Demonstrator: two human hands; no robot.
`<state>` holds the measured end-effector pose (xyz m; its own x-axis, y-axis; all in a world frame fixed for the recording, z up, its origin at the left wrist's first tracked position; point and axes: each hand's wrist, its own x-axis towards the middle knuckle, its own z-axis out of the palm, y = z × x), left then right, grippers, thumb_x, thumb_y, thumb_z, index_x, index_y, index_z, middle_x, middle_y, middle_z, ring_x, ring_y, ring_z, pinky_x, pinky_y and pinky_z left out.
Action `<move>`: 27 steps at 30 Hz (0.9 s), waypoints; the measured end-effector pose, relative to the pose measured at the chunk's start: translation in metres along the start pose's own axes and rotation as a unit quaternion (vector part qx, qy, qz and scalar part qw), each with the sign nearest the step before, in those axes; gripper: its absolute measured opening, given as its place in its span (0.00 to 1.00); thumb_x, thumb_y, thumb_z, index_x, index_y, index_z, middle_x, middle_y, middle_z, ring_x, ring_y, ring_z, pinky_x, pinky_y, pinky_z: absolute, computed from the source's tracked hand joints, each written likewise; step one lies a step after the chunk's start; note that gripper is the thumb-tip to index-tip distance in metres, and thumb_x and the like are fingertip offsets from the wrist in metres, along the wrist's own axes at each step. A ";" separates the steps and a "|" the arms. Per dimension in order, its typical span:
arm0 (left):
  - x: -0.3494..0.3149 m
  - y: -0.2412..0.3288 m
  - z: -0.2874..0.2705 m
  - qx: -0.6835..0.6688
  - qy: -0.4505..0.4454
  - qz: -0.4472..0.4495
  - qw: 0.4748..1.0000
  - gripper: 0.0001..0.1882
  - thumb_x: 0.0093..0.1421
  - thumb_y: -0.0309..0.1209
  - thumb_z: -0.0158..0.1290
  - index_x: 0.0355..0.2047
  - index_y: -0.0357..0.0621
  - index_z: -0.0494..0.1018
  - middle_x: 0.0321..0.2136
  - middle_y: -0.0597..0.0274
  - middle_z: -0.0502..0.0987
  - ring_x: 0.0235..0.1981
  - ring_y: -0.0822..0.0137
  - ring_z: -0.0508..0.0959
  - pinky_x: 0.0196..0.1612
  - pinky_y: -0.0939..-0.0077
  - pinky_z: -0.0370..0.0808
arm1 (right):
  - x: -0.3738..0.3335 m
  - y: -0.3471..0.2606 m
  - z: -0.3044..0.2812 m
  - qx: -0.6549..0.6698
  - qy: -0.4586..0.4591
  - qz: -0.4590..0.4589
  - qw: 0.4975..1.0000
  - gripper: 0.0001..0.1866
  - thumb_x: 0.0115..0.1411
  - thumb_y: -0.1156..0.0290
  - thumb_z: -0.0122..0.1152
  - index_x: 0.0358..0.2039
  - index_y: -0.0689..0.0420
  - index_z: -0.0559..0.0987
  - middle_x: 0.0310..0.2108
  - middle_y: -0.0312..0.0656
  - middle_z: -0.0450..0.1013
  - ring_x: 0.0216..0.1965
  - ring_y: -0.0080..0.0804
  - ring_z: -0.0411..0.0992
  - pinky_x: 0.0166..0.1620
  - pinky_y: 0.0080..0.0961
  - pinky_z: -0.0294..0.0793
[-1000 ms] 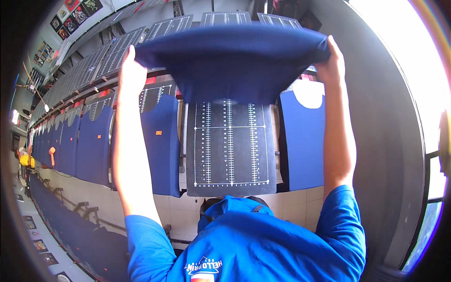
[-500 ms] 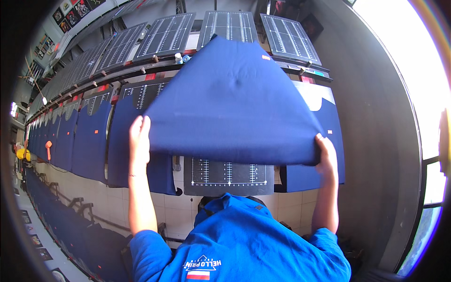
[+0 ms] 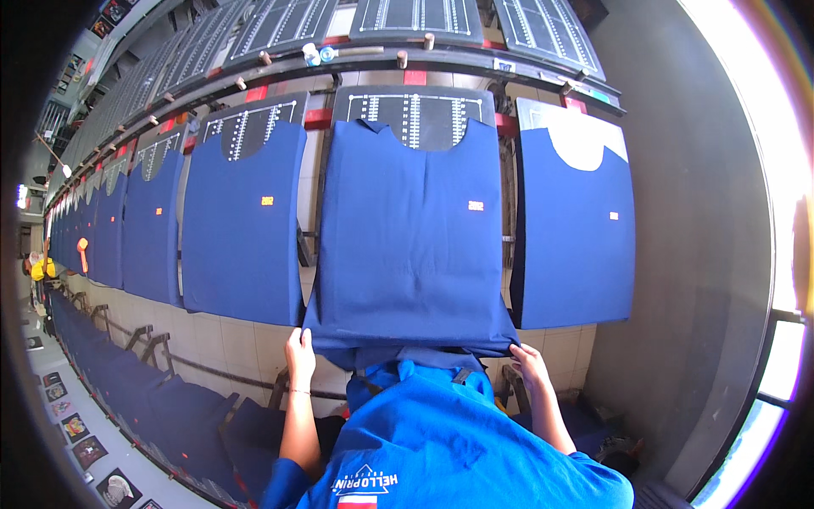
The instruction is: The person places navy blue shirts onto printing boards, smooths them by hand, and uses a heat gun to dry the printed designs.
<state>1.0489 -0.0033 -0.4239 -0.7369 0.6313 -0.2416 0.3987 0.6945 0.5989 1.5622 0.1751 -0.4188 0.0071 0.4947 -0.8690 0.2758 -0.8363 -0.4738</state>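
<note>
A navy shirt panel [image 3: 407, 220] with a curved neck cutout lies over a dark printing board [image 3: 348, 106] with white ruler marks, whose far end shows past the neckline. Its small orange print [image 3: 476, 205] sits on the upper right. The panel's near edge hangs toward my body, pinched at the left corner by my left hand [image 3: 299, 352] and at the right corner by my right hand [image 3: 529, 365]. Both sets of fingers are closed on the cloth. Faint creases run down the middle of the fabric.
Similar navy panels lie on boards to the left [image 3: 242, 237] and right [image 3: 577, 246]. A dark rail [image 3: 373, 63] with short pegs crosses beyond them, carrying small bottles [image 3: 312, 55]. More marked boards [image 3: 415, 21] stand behind it. A grey wall [image 3: 695, 212] rises at right.
Both hands have come down toward my body, still holding the panel's near corners. The cloth, raised and slanting before, now lies along the board with its neckline spread at the far end.
</note>
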 end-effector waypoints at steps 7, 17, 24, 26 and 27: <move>-0.035 -0.034 0.014 0.033 -0.047 -0.059 0.997 0.20 0.68 0.36 0.52 0.25 0.33 0.63 0.19 0.41 0.67 0.21 0.46 0.66 0.28 0.54 0.64 | -0.007 0.019 0.003 -0.026 0.042 0.018 0.999 0.05 0.64 0.63 0.63 0.35 0.48 0.82 0.29 0.24 0.74 0.29 0.14 0.67 0.37 0.19 0.64; -0.023 -0.029 0.010 0.076 -0.080 -0.049 0.993 0.11 0.66 0.32 0.53 0.36 0.33 0.71 0.33 0.43 0.73 0.38 0.44 0.75 0.42 0.52 0.71 | -0.014 0.020 0.024 -0.243 0.052 0.011 0.969 0.11 0.64 0.61 0.62 0.34 0.55 0.84 0.27 0.28 0.75 0.28 0.18 0.69 0.34 0.22 0.67; 0.133 0.149 0.010 0.076 0.035 0.276 0.957 0.14 0.63 0.23 0.54 0.50 0.37 0.75 0.48 0.45 0.75 0.50 0.46 0.75 0.56 0.55 0.72 | 0.023 -0.213 0.082 -0.332 -0.084 -0.297 0.891 0.22 0.64 0.51 0.60 0.44 0.59 0.79 0.37 0.41 0.74 0.38 0.31 0.70 0.43 0.32 0.71; 0.209 0.192 0.039 0.121 0.039 0.315 0.941 0.22 0.64 0.24 0.53 0.60 0.42 0.70 0.56 0.45 0.70 0.59 0.47 0.69 0.63 0.55 0.66 | 0.079 -0.276 0.119 -0.400 0.050 -0.501 0.766 0.25 0.63 0.59 0.63 0.54 0.61 0.72 0.50 0.48 0.70 0.51 0.42 0.67 0.55 0.37 0.66; 0.247 0.209 0.054 0.143 0.052 0.339 0.928 0.25 0.64 0.24 0.53 0.62 0.44 0.68 0.57 0.46 0.69 0.59 0.48 0.68 0.63 0.55 0.66 | 0.109 -0.306 0.132 -0.417 0.109 -0.563 0.705 0.29 0.62 0.64 0.64 0.60 0.61 0.69 0.57 0.52 0.68 0.58 0.47 0.66 0.61 0.39 0.63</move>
<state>0.9801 0.3161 -0.4000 -0.3062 0.9303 0.2018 0.9081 0.2219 0.3551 1.3517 0.4536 -0.3872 -0.5448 0.8351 0.0765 0.6933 0.4998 -0.5191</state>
